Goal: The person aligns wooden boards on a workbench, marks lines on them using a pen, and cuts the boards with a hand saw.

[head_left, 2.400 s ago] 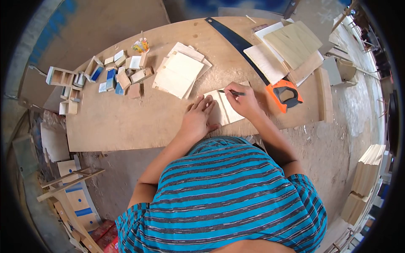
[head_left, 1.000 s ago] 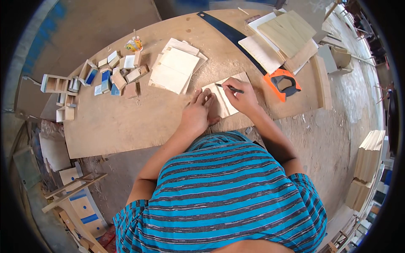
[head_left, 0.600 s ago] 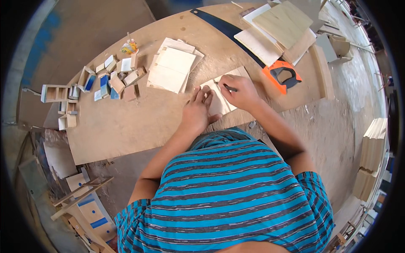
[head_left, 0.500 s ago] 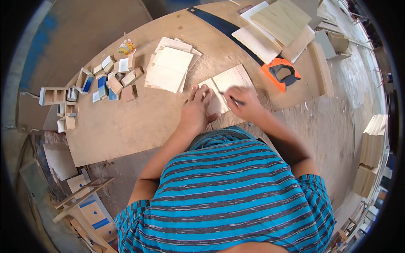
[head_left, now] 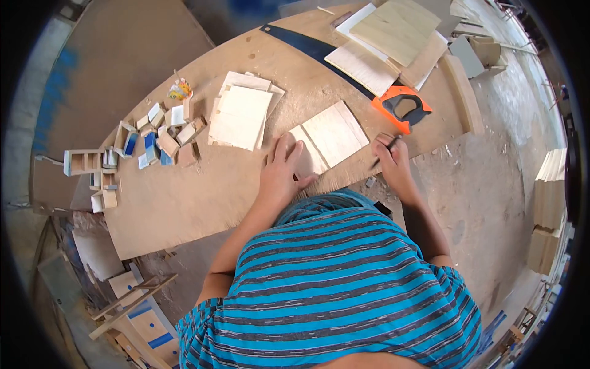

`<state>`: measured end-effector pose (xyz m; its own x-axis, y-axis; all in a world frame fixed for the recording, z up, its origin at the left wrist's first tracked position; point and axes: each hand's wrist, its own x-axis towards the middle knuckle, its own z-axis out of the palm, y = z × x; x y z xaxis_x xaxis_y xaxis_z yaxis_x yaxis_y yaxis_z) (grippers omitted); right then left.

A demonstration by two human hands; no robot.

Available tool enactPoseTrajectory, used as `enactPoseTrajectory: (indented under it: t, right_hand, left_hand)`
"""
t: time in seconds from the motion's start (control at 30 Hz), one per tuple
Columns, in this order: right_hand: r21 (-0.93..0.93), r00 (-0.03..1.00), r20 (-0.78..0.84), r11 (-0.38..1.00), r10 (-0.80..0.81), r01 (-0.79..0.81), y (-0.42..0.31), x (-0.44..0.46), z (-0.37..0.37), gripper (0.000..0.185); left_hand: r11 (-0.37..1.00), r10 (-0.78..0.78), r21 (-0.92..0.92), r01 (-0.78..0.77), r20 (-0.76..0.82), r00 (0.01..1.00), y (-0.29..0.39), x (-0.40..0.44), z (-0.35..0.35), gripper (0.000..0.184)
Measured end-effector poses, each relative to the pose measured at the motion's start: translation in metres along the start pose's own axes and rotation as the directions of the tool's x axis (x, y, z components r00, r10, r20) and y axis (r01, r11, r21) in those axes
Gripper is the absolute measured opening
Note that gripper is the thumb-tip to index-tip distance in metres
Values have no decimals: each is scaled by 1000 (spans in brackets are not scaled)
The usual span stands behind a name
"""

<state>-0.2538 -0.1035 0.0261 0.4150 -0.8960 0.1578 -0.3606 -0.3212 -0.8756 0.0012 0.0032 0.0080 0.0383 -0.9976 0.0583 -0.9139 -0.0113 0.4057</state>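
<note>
A pale, thin wooden board (head_left: 338, 136) lies near the front edge of the workbench, crossed by a dark line or seam; I cannot tell which. My left hand (head_left: 283, 169) rests over its left end, fingers spread and thumb on the bench side. Just off the board's right end, my right hand (head_left: 393, 160) is closed around a slim dark pencil-like stick (head_left: 391, 144). A small stack of square plywood pieces (head_left: 241, 117) lies beyond my left hand. Further right, past the board, is a handsaw (head_left: 402, 111) with an orange and black handle, its dark blade partly under stacked panels.
Wooden panels (head_left: 396, 31) are piled at the back right of the workbench (head_left: 190, 203). Small wooden blocks (head_left: 166, 142), some blue or white, cluster at the left beside a small colourful packet (head_left: 180, 90). A wooden strip (head_left: 462, 95) edges the bench's right end.
My right hand has drawn back from the middle of the board to beyond its right end, still holding the pencil-like stick. My left hand has stayed at the board's left end.
</note>
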Motion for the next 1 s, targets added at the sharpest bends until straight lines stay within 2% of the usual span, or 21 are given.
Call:
enactPoseTrajectory:
  t: [0.1, 0.2, 0.3, 0.4, 0.53, 0.63, 0.73, 0.83, 1.0]
  right_hand:
    - [-49, 1000, -26, 999, 7, -8, 4, 6, 7, 20]
    - [-59, 985, 75, 987, 153, -149, -3, 11, 13, 17]
    - [-181, 991, 133, 983, 26, -2, 3, 14, 29, 15]
    - [-184, 981, 176, 977, -76, 109, 5, 15, 43, 16]
    - [-166, 956, 285, 979, -66, 117, -3, 20, 50, 26]
    - [-239, 925, 366, 950, -104, 201, -8, 24, 48, 45]
    - [-253, 887, 422, 915, -187, 313, -16, 29, 48, 76]
    - [-284, 829, 515, 870, -217, 404, -18, 39, 51, 97]
    - [-283, 712, 684, 843, -157, 458, -31, 59, 63, 108]
  left_hand:
    - [999, -37, 13, 37, 16, 999, 4, -3, -7, 91]
    - [999, -16, -52, 17, 13, 1000, 0, -4, -3, 97]
    - [999, -4, -33, 3, -25, 1000, -1, -5, 0, 97]
    - [998, -2, -60, -1, -46, 999, -4, -5, 4, 97]
    - [995, -1, -103, -6, -66, 998, -7, -5, 7, 94]
    - [993, 0, -115, -11, -88, 996, -8, -7, 9, 95]
    - [992, 0, -123, -12, -102, 995, -10, -7, 11, 97]
    - [992, -5, -129, -11, -119, 993, -12, -7, 14, 103]
    - [990, 1, -142, -25, -166, 986, -17, -8, 20, 118]
